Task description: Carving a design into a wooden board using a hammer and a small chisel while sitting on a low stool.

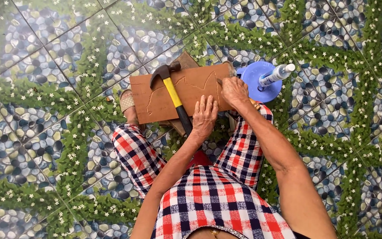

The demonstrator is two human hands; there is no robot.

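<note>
Head view: left hand (204, 116) flat on board (155, 95), right hand (234, 90) fisted.

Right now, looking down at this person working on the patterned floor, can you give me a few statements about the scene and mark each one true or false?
1. The hammer with the yellow handle lies on the wooden board. True.
2. The left hand grips the hammer. False: it rests flat on the board's near edge, beside the handle.
3. The right hand is at the board's right end, holding a thin tool. True.
4. The white tube lies on a red plate. False: it lies on a round blue lid.
5. The board is blank. False: a line is cut or drawn across it.
</note>
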